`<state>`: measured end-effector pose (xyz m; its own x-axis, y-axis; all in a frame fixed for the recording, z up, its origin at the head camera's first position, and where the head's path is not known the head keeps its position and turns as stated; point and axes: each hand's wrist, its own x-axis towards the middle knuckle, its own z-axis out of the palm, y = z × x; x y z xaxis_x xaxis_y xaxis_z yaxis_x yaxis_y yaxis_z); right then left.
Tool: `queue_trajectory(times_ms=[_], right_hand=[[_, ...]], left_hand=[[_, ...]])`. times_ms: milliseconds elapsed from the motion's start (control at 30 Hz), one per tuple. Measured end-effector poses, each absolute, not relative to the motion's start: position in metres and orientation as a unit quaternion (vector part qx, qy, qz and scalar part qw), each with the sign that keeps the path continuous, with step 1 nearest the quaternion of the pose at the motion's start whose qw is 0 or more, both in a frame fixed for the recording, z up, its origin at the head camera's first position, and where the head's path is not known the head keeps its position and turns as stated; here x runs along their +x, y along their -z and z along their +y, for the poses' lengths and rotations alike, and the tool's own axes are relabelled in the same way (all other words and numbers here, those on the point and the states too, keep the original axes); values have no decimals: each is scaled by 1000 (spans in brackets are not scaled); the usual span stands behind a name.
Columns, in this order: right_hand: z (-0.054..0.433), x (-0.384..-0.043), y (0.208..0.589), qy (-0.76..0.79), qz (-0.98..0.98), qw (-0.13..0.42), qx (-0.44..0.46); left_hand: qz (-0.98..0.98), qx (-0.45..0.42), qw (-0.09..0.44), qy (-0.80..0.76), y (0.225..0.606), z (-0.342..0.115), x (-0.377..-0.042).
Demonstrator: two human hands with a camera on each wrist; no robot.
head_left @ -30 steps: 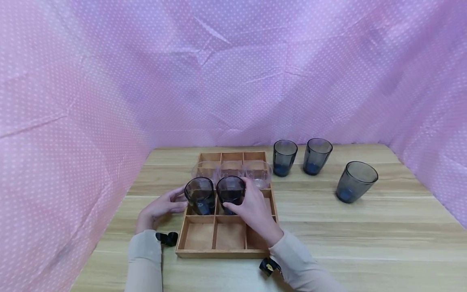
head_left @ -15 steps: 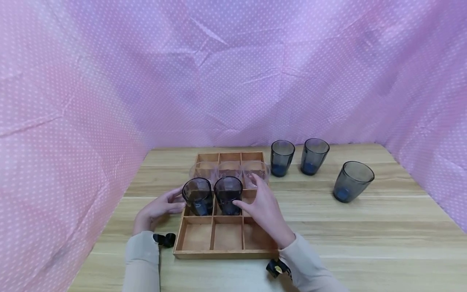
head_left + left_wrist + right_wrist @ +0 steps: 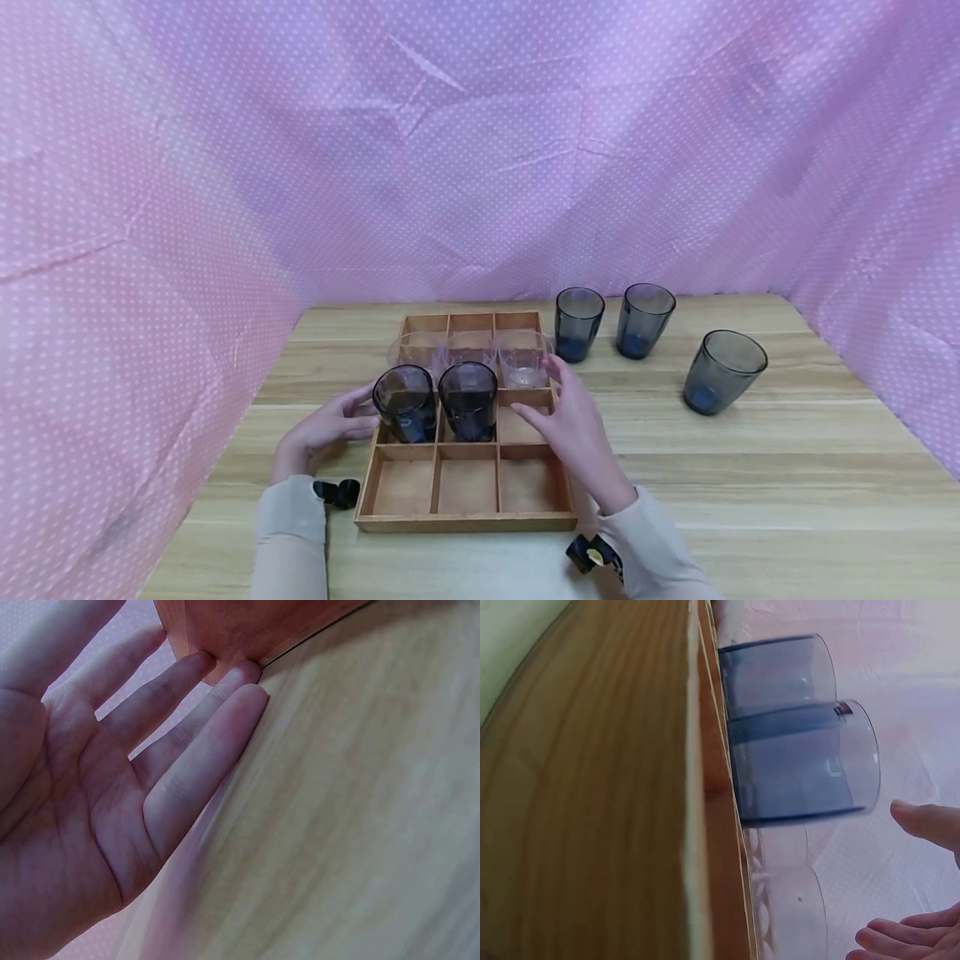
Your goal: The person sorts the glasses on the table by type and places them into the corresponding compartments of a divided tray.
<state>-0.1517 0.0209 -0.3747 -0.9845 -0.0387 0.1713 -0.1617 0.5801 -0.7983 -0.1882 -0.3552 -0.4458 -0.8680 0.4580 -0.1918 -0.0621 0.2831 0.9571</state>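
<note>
A wooden compartment tray (image 3: 465, 523) lies on the table. Two smoky dark glasses stand in its middle row: one glass (image 3: 406, 404) in the left compartment, the other glass (image 3: 468, 402) in the middle one. Behind them, three clear glasses (image 3: 525, 362) stand side by side. My left hand (image 3: 333, 427) touches the tray's left side; in the left wrist view its straight fingertips (image 3: 244, 709) meet the wooden wall. My right hand (image 3: 576, 421) hovers over the tray's right edge, thumb and fingers spread, holding nothing. In the right wrist view its thumb (image 3: 930, 823) is apart from the nearer dark glass (image 3: 802, 765).
To the tray's right, two dark glasses stand near the back, one glass (image 3: 578, 325) beside the tray and another glass (image 3: 645, 321). A third dark glass (image 3: 723, 372) is farther right. A pink dotted cloth (image 3: 480, 167) hangs behind the table (image 3: 750, 492).
My right hand has let go of the dark glass in the middle compartment and moved right, off it. The left hand stays at the tray's side.
</note>
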Motion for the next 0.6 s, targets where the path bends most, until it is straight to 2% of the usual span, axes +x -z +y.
queue_trajectory(times_ms=[600], right_hand=[[61,-155,376,-461,-886,55,21]], left_hand=[[770,115,219,-587,447,-353,-187]])
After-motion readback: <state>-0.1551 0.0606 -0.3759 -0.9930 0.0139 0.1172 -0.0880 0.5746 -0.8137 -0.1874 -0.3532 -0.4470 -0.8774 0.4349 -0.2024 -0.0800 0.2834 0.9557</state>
